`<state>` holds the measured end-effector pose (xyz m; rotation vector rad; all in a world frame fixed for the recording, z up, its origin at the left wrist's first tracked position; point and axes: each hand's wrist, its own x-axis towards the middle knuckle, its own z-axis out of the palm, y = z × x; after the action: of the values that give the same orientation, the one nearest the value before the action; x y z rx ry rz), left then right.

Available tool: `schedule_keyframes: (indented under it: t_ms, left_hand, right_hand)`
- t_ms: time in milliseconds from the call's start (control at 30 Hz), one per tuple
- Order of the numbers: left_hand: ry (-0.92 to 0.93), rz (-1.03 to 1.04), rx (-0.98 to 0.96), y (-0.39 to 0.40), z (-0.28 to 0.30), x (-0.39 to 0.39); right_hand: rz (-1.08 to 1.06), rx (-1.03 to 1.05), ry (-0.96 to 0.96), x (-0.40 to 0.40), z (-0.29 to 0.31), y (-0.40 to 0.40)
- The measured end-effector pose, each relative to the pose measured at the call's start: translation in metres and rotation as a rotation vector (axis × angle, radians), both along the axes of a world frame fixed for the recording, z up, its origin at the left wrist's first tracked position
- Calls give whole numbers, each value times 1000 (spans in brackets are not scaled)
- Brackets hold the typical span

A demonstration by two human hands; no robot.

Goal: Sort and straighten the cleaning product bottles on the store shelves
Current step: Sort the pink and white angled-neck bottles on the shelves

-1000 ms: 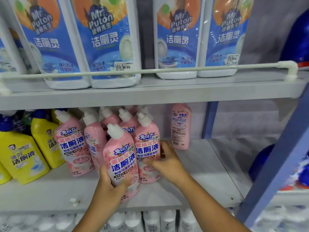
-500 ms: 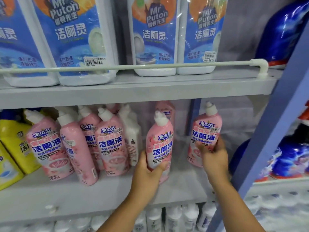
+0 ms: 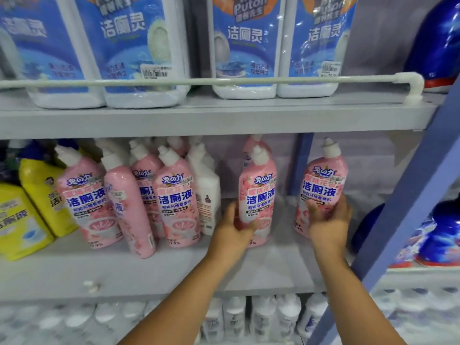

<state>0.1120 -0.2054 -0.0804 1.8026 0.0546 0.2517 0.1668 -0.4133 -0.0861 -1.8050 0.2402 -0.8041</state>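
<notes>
we are facing grey painted store shelves, the middle shelf (image 3: 174,275) at chest height with a smooth, slightly scuffed top, and a blue upright post (image 3: 410,195) slanting across the right side. on the upper shelf, behind a white guard rail (image 3: 224,82), stand big white jugs (image 3: 139,51) with glossy blue labels.

the step in hand looks like spreading the pink toilet-cleaner bottles along the middle shelf. our left hand (image 3: 232,230) is wrapped around the lower body of one pink bottle (image 3: 258,195), thumb across the front of the label, base at or just above the shelf; another pink bottle stands directly behind it. our right hand (image 3: 328,217) grasps a second pink bottle (image 3: 323,185) low down, fingers over the bottom of the label, near the blue post. the two held bottles are well apart, both roughly upright, labels forward.

to the left, the pink cluster (image 3: 174,195) is crowded, and one bottle (image 3: 129,207) leans with its label turned sideways. a white bottle (image 3: 205,190) is wedged among them, and yellow bottles (image 3: 29,207) sit further left.

the bottles are smooth moulded plastic, tapering to an angled white cap, wrapped in shiny printed film that may slip in a loose grasp.

next, we judge, both bottles need setting down flat and square, then releasing, before we turn to the leaning one and pull the white stray out.
</notes>
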Motion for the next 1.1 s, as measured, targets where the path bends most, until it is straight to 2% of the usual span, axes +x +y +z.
schedule_keyframes:
  t_ms: [100,133,200,300,400,467,567,633,700,833,900,967,1100]
  left_hand:
    - [-49,76,2,30,7,-20]
    - [-74,118,-8,41,13,-30]
    - [-126,180,-43,66,27,-52]
    - [-213,232,-95,101,49,-79]
    - [-264,286,-69,130,60,-91]
    - [-285,338,-52,148,62,-92]
    - [-332,412,-26,170,63,-89]
    - [-359,437,28,182,62,-85]
    - [-361,434,61,194,59,-81]
    - [-291,385,53,219,47,-71]
    - [-261,328,-14,226,42,-67]
    - [-231,261,-40,228,40,-64]
    - [-146,192,23,236,26,-55]
  right_hand:
    - [-67,-3,36,-13,7,6]
    - [-73,16,2,-26,9,14]
    - [-27,-41,-187,-62,14,38]
    - [233,-132,-405,-100,20,79]
    - [546,-15,-286,-93,51,124]
    - [614,-56,-229,-76,66,153]
    - [579,-234,-97,-40,72,184]
    - [546,-312,82,-21,74,198]
    - [593,-274,207,-13,71,208]
    - [547,-178,282,-19,61,216]
    - [464,-160,272,-28,57,217]
    - [377,-155,183,-41,51,215]
    - [295,-57,21,-84,58,202]
